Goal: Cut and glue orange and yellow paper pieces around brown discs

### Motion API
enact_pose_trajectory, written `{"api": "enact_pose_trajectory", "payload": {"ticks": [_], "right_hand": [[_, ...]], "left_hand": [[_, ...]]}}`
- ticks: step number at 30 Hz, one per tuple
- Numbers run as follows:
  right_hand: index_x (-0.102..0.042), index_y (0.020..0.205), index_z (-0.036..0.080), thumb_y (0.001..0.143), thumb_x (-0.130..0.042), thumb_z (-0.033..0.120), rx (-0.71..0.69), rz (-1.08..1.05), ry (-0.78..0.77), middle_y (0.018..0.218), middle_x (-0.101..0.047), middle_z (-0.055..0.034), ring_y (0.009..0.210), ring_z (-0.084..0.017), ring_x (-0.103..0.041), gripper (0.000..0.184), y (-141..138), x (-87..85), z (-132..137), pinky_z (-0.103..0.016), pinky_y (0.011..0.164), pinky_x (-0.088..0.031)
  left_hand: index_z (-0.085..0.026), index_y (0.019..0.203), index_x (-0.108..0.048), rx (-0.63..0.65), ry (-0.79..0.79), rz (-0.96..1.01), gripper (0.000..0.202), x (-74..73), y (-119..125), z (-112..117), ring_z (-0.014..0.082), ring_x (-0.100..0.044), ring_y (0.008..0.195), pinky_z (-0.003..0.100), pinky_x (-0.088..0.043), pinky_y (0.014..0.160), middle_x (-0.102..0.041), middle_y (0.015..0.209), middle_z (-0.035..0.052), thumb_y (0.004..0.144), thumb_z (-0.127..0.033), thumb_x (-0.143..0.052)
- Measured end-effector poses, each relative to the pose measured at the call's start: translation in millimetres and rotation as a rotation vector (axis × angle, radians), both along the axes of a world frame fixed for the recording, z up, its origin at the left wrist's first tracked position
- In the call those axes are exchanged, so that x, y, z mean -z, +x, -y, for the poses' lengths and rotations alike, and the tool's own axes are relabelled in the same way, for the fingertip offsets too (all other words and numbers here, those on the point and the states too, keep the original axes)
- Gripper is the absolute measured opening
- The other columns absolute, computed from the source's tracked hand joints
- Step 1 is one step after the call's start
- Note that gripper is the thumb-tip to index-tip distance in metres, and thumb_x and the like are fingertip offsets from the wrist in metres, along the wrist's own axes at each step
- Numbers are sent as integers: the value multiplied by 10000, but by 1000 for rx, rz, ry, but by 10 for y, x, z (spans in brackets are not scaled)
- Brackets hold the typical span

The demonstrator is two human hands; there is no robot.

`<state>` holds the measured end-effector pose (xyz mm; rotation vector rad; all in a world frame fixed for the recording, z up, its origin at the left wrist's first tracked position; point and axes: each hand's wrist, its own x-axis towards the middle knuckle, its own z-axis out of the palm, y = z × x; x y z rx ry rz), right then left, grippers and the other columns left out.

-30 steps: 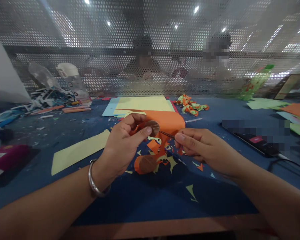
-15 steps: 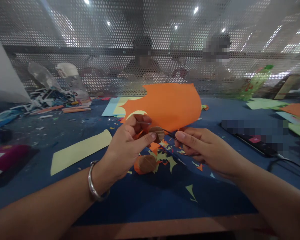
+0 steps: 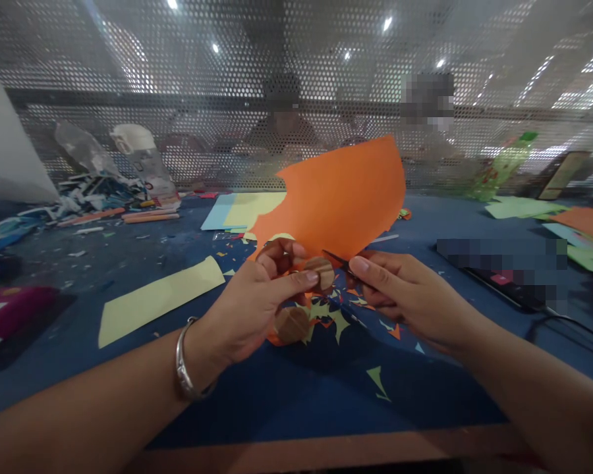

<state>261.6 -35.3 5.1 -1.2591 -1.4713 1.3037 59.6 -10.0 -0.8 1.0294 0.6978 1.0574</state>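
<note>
My left hand (image 3: 257,303) pinches a brown round disc with a wood-like grain (image 3: 320,274) together with a large sheet of orange paper (image 3: 343,191), its thumb on the disc. The sheet stands up behind both hands, its left edge cut in curves and points. In my right hand (image 3: 395,283) is a pair of scissors (image 3: 337,258), dark blades pointing left by the paper's lower edge beside the disc; the handles are hidden in my fingers. A second brown disc (image 3: 291,325) lies below my left hand with orange paper under it.
Paper scraps (image 3: 336,322) litter the blue table (image 3: 326,408). A pale yellow strip (image 3: 161,303) lies left, coloured sheets (image 3: 242,207) behind it. A bottle (image 3: 145,161) stands back left, a green-capped one (image 3: 508,164) back right. A dark device (image 3: 499,283) with a cable lies right. People sit beyond the perforated screen.
The orange sheet has turned, its right side rising higher. My left hand and the disc have shifted slightly right and down. The scissor blades now show apart from the disc.
</note>
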Motion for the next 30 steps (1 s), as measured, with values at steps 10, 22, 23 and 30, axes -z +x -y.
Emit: {"api": "enact_pose_trajectory", "payload": {"ticks": [10, 22, 23, 30], "right_hand": [[-575, 806, 183, 872, -606, 663, -1, 48, -12, 551, -257, 98, 458, -51, -158, 486, 2, -6, 11, -211, 396, -98], [-542, 795, 189, 893, -585, 651, -31, 91, 16, 591, -263, 89, 476, -56, -169, 474, 20, 4, 19, -194, 387, -109], [-544, 797, 189, 900, -579, 644, -32, 101, 25, 591, -265, 88, 475, -57, -173, 468, 30, 8, 21, -194, 387, -113], [-562, 809, 187, 897, -576, 656, -4, 133, 62, 585, -304, 81, 467, -54, -209, 478, 29, 19, 18, -186, 387, -136]], "left_hand": [[-221, 908, -569, -70, 140, 4, 287, 43, -10, -46, 127, -674, 863, 265, -531, 796, -654, 883, -38, 749, -86, -765], [-212, 1016, -510, -198, 91, 1, 343, 27, -11, -59, 181, -727, 898, 272, -518, 745, -733, 925, 17, 785, -128, -750], [-208, 1022, -513, -204, 78, 12, 347, 25, -13, -63, 186, -731, 903, 271, -522, 741, -738, 934, 23, 782, -118, -748], [-192, 1038, -551, -205, 74, 23, 335, 46, -15, -75, 157, -724, 867, 252, -547, 728, -742, 935, 24, 780, -90, -740]]}}
